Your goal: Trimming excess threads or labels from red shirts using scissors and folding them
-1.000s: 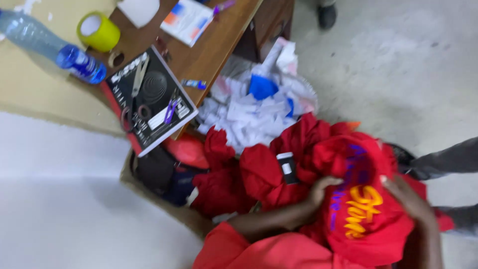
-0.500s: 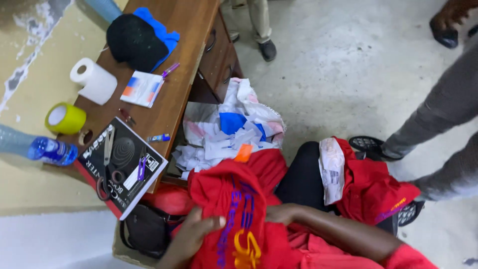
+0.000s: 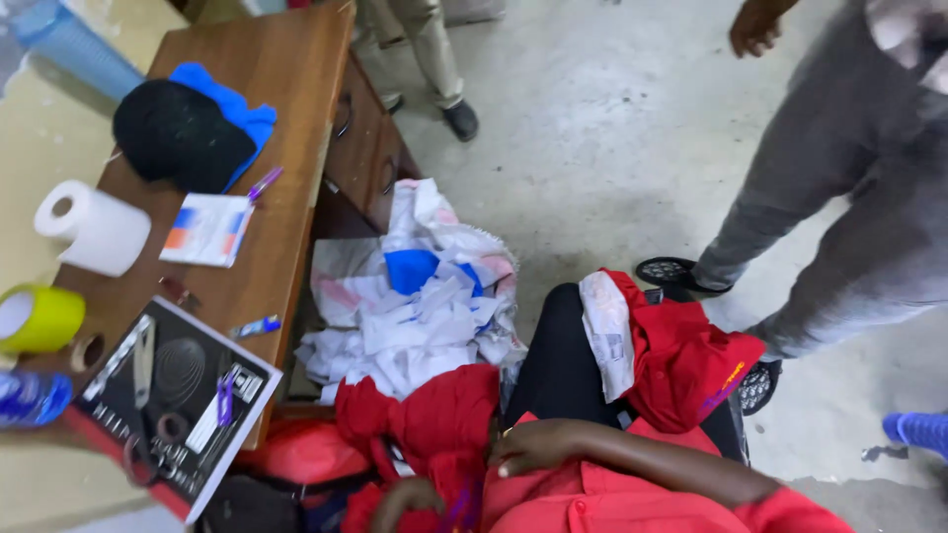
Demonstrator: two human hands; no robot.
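Note:
A bunched red garment (image 3: 434,415) lies low in view, against my red-sleeved chest. My right hand (image 3: 538,444) reaches in from the right and lies on top of it with fingers curled into the cloth. My left hand (image 3: 400,498) is at the bottom edge, half buried in the same red fabric, gripping it. Just right of my hands, another red garment with a white label (image 3: 681,360) is draped over a black seat (image 3: 563,365).
A wooden desk (image 3: 286,118) at left carries a black cap (image 3: 178,133), toilet roll (image 3: 94,227), yellow tape roll (image 3: 39,318) and a black board with scissors (image 3: 173,405). White cloth scraps (image 3: 415,306) are heaped beside it. A person in grey trousers (image 3: 839,188) stands right; another stands behind the desk (image 3: 420,49).
The view has swung up and right. The red garment has dropped lower toward my chest, and my right hand now lies on top of it.

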